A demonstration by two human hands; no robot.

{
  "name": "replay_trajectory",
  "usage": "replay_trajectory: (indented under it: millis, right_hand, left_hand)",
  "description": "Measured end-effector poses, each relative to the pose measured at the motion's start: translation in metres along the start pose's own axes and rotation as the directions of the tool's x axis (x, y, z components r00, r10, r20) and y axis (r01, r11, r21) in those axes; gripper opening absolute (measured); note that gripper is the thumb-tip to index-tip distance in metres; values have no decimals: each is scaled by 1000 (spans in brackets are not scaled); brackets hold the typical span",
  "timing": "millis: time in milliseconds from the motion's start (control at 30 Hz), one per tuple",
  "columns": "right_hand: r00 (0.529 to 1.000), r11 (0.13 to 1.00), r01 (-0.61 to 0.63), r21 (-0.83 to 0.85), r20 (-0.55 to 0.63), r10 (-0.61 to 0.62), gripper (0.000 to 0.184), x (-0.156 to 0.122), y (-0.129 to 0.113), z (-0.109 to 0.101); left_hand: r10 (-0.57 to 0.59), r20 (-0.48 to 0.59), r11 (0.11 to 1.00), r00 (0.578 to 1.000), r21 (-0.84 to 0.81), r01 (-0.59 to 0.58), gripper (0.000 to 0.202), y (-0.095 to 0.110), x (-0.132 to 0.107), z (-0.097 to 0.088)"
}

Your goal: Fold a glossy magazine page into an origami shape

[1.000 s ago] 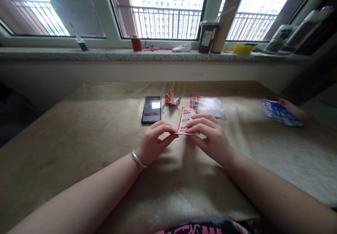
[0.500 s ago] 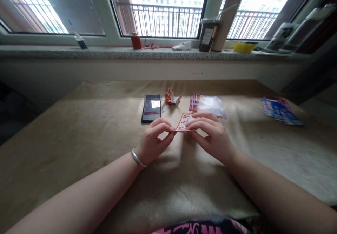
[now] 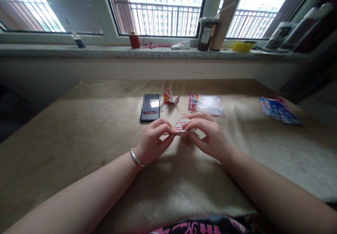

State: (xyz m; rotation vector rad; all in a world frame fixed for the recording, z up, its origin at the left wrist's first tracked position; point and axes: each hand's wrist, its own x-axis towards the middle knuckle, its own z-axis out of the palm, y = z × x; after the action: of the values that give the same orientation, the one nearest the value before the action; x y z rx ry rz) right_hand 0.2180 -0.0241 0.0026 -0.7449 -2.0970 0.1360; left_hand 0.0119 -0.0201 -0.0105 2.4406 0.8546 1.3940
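Two bare hands on one piece of white paper with red print and an orange-red border, centred in front of the person on a broad tan tabletop. Left hand, silver metal bangle at the wrist: thumb and forefinger pinched together on the paper's near left corner. Right hand: fingers laid over the top of the right side, thumb at the near edge, paper clamped between. Can't tell if the paper's underside touches the table.

Beyond the hands: black rectangular smartphone, screen up, just past the left hand. Red-and-white folded paper crane right beside it, upright. Pink-purple glossy printed sheets lie flat past the right hand. Blue-and-red glossy leaflets, overlapping, well apart at far right.

Grey speckled stone sill behind, with a red bottle, dark lidded jar and tall tan cylinder.
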Motion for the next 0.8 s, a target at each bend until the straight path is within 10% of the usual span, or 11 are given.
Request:
replay_trajectory:
  millis: [800]
  right_hand:
    - [996, 998, -18, -67, 82, 24, 6, -1, -8, 8]
  left_hand:
    - [2, 183, 982, 983, 186, -36, 12, 5, -1, 2]
